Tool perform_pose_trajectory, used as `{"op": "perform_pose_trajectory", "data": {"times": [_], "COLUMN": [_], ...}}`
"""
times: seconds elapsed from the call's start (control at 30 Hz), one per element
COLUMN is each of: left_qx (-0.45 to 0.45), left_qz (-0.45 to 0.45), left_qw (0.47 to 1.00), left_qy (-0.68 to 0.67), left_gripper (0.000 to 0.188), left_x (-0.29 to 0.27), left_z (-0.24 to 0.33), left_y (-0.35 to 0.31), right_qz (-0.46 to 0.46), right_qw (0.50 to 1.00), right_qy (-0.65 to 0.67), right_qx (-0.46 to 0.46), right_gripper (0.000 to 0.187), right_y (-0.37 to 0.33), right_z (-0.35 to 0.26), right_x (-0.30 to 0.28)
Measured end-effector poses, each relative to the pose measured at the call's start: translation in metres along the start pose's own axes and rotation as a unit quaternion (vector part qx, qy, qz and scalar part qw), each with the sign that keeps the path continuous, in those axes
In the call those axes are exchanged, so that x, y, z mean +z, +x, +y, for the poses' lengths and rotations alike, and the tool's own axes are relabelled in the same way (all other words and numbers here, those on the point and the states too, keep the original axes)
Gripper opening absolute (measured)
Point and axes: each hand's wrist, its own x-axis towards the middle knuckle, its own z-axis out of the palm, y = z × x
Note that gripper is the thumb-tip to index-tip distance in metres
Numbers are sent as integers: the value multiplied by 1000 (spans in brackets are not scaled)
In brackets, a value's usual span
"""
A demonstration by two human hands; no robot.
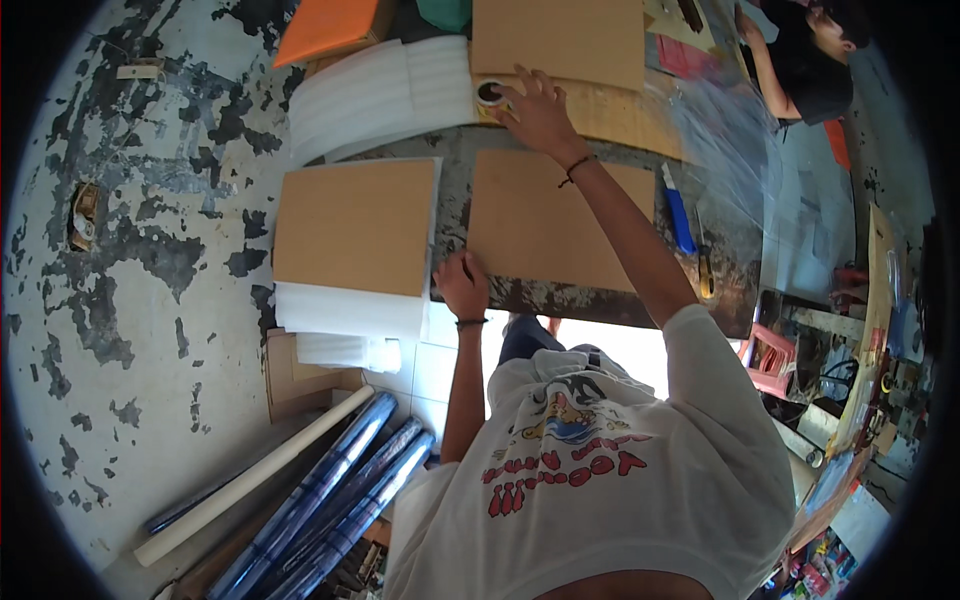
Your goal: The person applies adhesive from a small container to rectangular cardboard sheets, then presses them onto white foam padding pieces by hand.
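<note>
My right hand (540,112) reaches to the far side of the table, fingers spread. Its index and thumb side is at a small round thing with a dark middle and pale rim (489,93), perhaps a tape roll; I cannot tell whether they touch. A brown cardboard sheet (560,215) lies flat below my right forearm. At that sheet's near left corner is my left hand (462,285), its fingers curled in; whatever is in them is hidden. Left of it, another cardboard sheet (352,227) rests on white foam sheeting (350,308).
A blue cutter knife (680,218) and a yellow-handled tool (706,272) lie at the right. Beyond are more foam (385,95), a cardboard panel (558,40) and clear plastic film (715,130). Wrapped rolls (310,490) stand lower left. Another person (815,65) is at the upper right.
</note>
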Motion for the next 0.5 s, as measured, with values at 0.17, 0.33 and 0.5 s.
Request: {"op": "perform_pose_trajectory", "data": {"times": [0.17, 0.33, 0.5], "left_qx": [8, 22, 44], "left_qz": [5, -28, -80], "left_qw": [999, 999, 995], "left_qy": [-30, -20, -47], "left_gripper": [14, 13, 13], "left_x": [-4, -13, -19], "left_z": [-5, -4, -4], "left_y": [2, 4, 8], "right_qz": [-117, -90, -121], "right_qw": [990, 994, 989], "right_qy": [-69, -57, -70], "right_qx": [44, 37, 46], "right_gripper": [47, 49, 51], "right_y": [26, 28, 40], "right_z": [-5, -6, -4], "right_x": [31, 31, 35]}}
